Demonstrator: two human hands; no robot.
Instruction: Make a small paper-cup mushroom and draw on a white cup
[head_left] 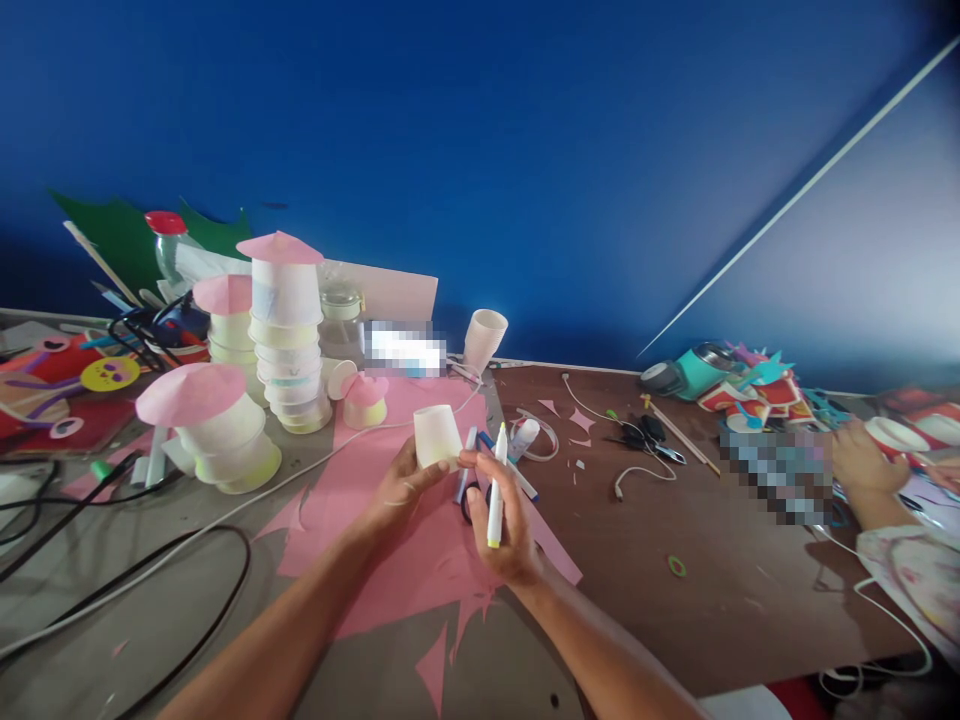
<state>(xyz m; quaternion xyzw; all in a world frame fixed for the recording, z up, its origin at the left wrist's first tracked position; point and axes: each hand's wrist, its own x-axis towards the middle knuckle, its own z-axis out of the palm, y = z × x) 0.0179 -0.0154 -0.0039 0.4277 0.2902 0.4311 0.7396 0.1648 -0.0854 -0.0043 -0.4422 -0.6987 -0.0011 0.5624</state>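
A small white paper cup (437, 434) with a yellowish tint near its lower edge is tilted in my left hand (401, 492), whose thumb lies along its underside. My right hand (504, 520) holds a white marker (496, 495) with yellow ends upright, and its fingertips meet the cup's lower right edge. Both hands are above a large sheet of pink paper (397, 570). Just behind my right hand lie blue and white markers, dark-handled scissors, partly hidden, and a small white bottle (525, 433).
Stacked cups with pink cone tops (289, 290) stand at the left, beside a glass jar (342, 325). Cables (247, 500) cross the left table. Another white cup (484, 340) stands near the wall. At the right are keys (645, 432) and another person's hands (870, 465).
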